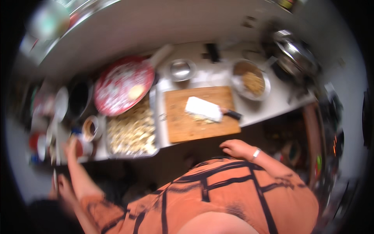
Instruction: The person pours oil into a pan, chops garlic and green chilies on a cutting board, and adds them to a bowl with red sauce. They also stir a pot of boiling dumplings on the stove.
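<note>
I see bits (pixel 199 120) chopped but uncleared along the cleaver (pixel 203 109), right hand (pixel 237 148) empty, fingers slackly apart, left hand (pixel 70 147) too blurred to tell its fingers.

Light brown on the cutting board (pixel 177 132); white and black on its cleaver (pixel 203 108); left of the board, white-mottled red on a round tray (pixel 115 85), red and white on a container (pixel 84 147); below the board, black-lined orange on a shirt (pixel 233 195).
</note>
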`<state>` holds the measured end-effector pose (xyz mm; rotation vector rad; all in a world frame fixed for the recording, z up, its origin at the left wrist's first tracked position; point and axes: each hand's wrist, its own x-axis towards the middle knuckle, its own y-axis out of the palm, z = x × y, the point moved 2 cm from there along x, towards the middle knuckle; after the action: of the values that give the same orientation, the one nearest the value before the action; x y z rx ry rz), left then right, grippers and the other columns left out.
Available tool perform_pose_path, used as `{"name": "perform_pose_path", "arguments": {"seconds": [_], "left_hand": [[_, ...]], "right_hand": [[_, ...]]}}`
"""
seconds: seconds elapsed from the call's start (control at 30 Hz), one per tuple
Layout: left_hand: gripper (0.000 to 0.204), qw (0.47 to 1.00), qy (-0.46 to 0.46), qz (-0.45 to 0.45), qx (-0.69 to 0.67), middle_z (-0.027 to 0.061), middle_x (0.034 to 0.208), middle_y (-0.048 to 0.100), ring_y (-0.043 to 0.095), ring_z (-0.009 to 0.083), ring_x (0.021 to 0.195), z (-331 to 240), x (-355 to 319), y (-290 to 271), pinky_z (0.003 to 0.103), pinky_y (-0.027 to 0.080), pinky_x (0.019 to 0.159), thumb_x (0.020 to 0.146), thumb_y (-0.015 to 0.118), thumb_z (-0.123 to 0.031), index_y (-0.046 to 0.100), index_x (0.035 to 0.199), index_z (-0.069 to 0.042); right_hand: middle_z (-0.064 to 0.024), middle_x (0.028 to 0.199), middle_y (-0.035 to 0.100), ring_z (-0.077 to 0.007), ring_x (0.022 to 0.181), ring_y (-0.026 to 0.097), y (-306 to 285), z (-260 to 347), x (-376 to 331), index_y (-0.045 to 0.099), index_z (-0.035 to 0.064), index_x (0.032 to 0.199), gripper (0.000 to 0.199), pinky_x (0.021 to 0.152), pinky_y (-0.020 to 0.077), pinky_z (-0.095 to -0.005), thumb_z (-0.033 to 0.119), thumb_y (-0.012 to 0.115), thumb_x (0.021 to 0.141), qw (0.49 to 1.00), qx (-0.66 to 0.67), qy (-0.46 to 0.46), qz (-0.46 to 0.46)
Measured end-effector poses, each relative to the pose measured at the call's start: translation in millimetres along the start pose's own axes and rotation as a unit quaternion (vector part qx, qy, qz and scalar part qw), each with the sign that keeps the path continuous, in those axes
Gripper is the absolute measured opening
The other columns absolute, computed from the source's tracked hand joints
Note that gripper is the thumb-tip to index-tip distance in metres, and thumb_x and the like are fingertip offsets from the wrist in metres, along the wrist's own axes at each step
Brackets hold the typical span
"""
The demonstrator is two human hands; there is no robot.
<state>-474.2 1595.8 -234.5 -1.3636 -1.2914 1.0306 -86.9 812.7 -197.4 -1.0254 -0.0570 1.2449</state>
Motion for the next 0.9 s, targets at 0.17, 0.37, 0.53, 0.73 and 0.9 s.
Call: {"name": "perform_pose_path", "arguments": {"seconds": [0.17,0.37,0.53,0.73,0.9], "left_hand": [[0.114,0.989,-0.046,-0.105,0.09,0.0278,0.131,0.051,0.051,0.0429,0.12,5.1,-9.6,-19.3,0.05,0.042,0.1,0.064,0.063,-0.078,0.019,0.15,-0.016],[0.097,0.978,0.006,-0.176,0.113,0.027,0.134,0.047,0.048,0.0443,0.122,-63.2,-68.7,-128.4,0.053,0.039,0.101,0.075,0.062,-0.065,0.008,0.151,-0.041],[0.094,0.94,0.247,-0.225,0.066,0.0231,0.133,0.049,0.049,0.04,0.123,-202.7,-206.6,-207.8,0.049,0.037,0.105,0.077,0.067,-0.053,0.011,0.152,-0.038],[0.103,0.848,0.436,0.11,-0.281,0.0152,0.132,0.044,0.043,0.0284,0.123,-389.1,-449.7,-237.2,0.042,0.033,0.108,0.07,0.079,-0.024,0.019,0.154,-0.018],[0.078,0.722,0.607,0.176,-0.282,0.0123,0.116,0.055,0.056,0.0275,0.11,-528.1,-626.4,-180.0,0.039,0.047,0.093,0.059,0.088,-0.031,0.048,0.121,-0.003]], "right_hand": [[-0.0181,0.109,0.066,-0.0347,0.102,0.062,3.3,-26.5,-27.9,0.064,0.0039,0.113,0.031,0.088,0.0495,-0.0415,0.02,0.054,0.089,0.998,0.033,0.045,0.003],[-0.0187,0.108,0.066,-0.0348,0.101,0.062,-1.4,-60.3,-43.5,0.064,0.0037,0.113,0.031,0.088,0.0491,-0.0419,0.019,0.053,0.089,0.997,0.065,0.041,-0.023],[-0.0178,0.103,0.068,-0.0346,0.096,0.064,-12.9,-93.5,-64.7,0.066,0.0044,0.108,0.029,0.085,0.05,-0.0421,0.017,0.053,0.086,0.993,0.098,0.022,-0.065],[-0.0158,0.108,0.067,-0.0324,0.099,0.064,-35.8,-169.4,-138.9,0.065,0.0039,0.112,0.029,0.086,0.0515,-0.0387,0.019,0.055,0.088,0.975,0.167,0.093,-0.112],[-0.0159,0.108,0.066,-0.0329,0.101,0.062,-44.5,-241.8,-199.9,0.065,0.004,0.111,0.029,0.088,0.0506,-0.0388,0.017,0.056,0.087,0.966,0.135,0.071,-0.209]]}}
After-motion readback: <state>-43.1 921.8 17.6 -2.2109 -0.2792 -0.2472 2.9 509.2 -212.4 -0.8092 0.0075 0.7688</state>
